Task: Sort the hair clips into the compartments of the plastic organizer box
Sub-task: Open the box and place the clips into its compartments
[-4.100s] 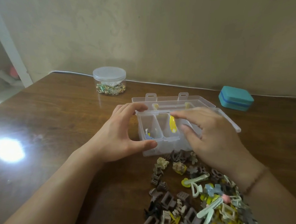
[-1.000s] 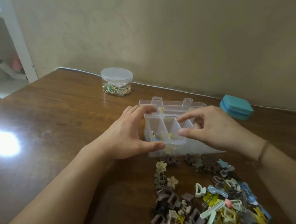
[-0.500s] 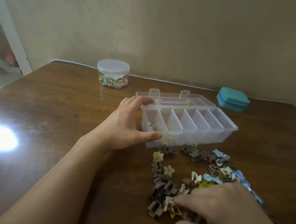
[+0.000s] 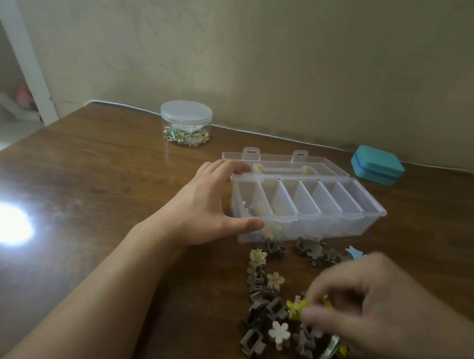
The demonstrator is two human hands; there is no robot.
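A clear plastic organizer box (image 4: 365, 221) stands open on the brown table, its lid lying flat behind it. It has several long compartments; the leftmost two hold a few small clips. My left hand (image 4: 209, 208) grips the box's left end, thumb on the front wall and fingers over the back rim. A pile of small hair clips (image 4: 267, 312), brown, grey, cream, white and blue, lies in front of the box. Over the pile, my blurred right hand (image 4: 369, 309) pinches a yellow clip (image 4: 296, 308) between fingertips.
A round clear jar (image 4: 185, 123) of trinkets stands at the back, left of the box. A teal case (image 4: 377, 164) sits at the back right near the wall. A white cable runs along the table's far edge. A bright light glare marks the table at left.
My right hand left the box, came down onto the clip pile, and now has its fingers closed on a yellow clip. My left hand stays on the box's left end.
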